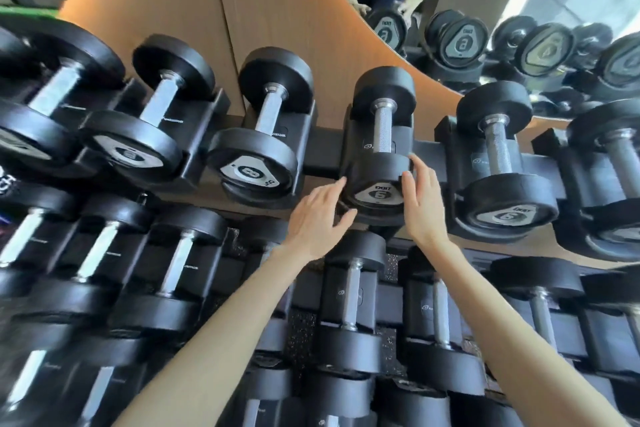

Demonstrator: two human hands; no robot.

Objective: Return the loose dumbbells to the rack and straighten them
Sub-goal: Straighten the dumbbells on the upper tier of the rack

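Note:
A black dumbbell marked 6 (380,149) lies in its cradle on the top tier of the rack (322,158), silver handle pointing away from me. My left hand (317,217) touches the left side of its near head with straight fingers. On the right side of the same head rests my right hand (424,204), fingers straight along it. Neither hand wraps the handle. Another 6 dumbbell (498,166) sits one cradle to the right, and an 8 dumbbell (265,139) one cradle to the left.
More black dumbbells fill the top tier to both sides and the lower tiers (349,305) under my arms. A wood panel (207,10) backs the rack. A mirror (519,10) at the upper right reflects the dumbbells and a person's torso.

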